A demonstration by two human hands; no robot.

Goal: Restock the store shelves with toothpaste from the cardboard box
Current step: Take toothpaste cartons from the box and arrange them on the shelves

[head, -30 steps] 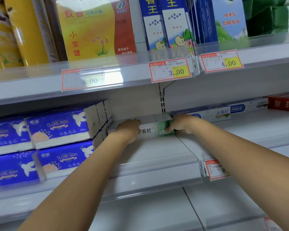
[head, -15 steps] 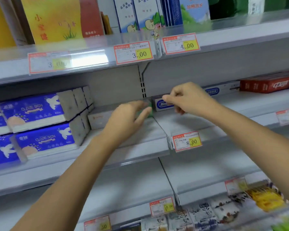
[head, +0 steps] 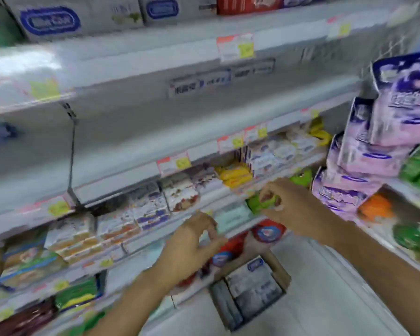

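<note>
The view is blurred by motion. A cardboard box stands open on the floor at the lower middle, with several grey-white toothpaste cartons inside. More toothpaste cartons lie on the top shelf at the upper left. My left hand hangs in the air above and left of the box, fingers loosely curled and holding nothing. My right hand hovers higher and to the right, fingers loosely bent, empty too.
White shelves run across the left and middle; the two middle tiers look mostly bare. Lower tiers hold soap bars and yellow packs. Purple packs are stacked on the right. Pale floor lies around the box.
Both hands have left the toothpaste carton on the shelf and dropped down. My view has swung down and right, bringing the lower shelves, the floor and the cardboard box into sight.
</note>
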